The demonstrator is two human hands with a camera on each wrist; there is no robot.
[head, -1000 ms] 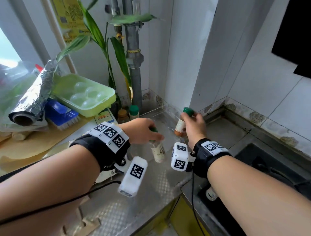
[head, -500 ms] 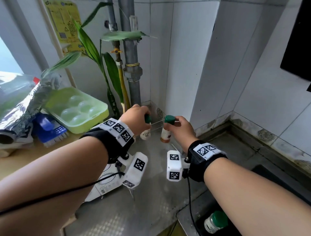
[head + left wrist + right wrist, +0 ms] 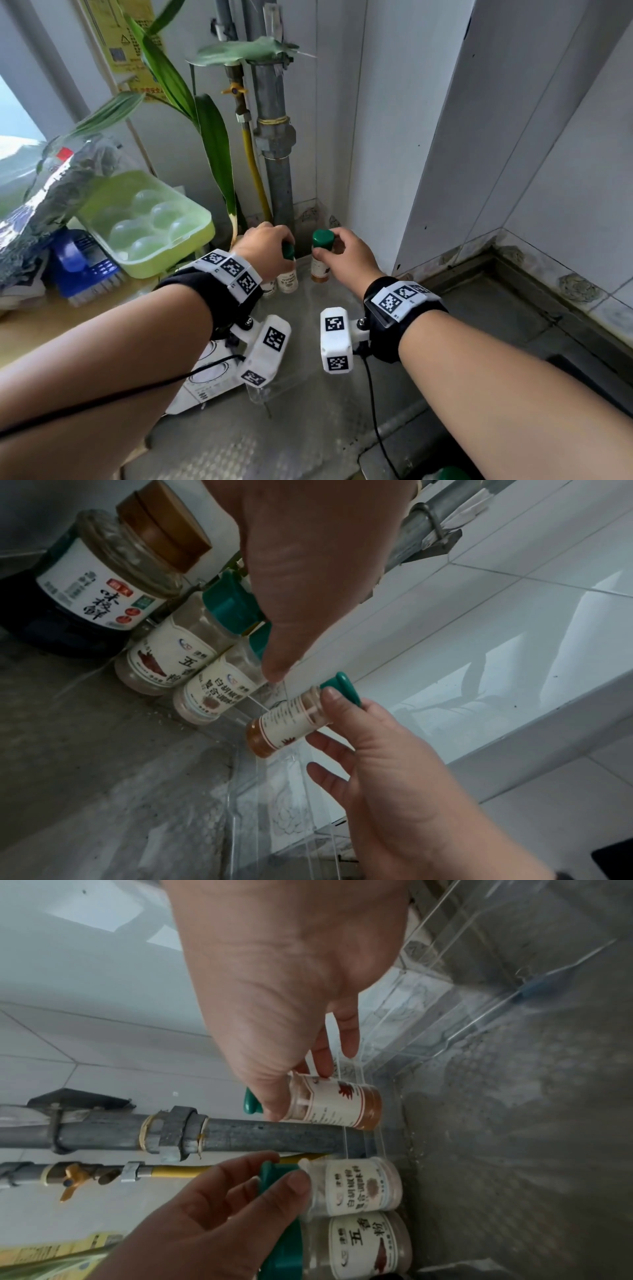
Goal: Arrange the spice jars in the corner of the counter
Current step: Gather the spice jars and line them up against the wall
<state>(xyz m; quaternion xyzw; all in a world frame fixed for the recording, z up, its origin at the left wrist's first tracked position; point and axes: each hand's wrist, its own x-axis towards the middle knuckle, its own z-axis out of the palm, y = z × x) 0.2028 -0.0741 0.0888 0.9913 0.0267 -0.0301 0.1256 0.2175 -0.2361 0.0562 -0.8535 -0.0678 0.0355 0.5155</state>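
Observation:
Several spice jars stand in the counter corner by the pipe. In the left wrist view a large brown-capped jar [image 3: 103, 588], a five-spice jar [image 3: 167, 656] and a white-pepper jar [image 3: 215, 696] form a row. My left hand [image 3: 274, 248] grips the white-pepper jar [image 3: 287, 277] by its green cap. To its right, my right hand [image 3: 330, 251] pinches the neck and green cap of an orange-powder jar [image 3: 320, 270], held upright. Whether that orange-powder jar [image 3: 335, 1104] rests on the counter I cannot tell.
A grey pipe [image 3: 277, 178], a yellow hose [image 3: 253, 161] and plant leaves [image 3: 215, 147] fill the corner. A clear acrylic rack [image 3: 274, 791] lies right of the jars. A green egg tray [image 3: 147, 219] and blue brush [image 3: 85, 270] sit left, a sunken metal area [image 3: 507, 325] right.
Both hands have carried their jars away from me into the corner. The jars now stand upright beside the other jars, close to the pipe.

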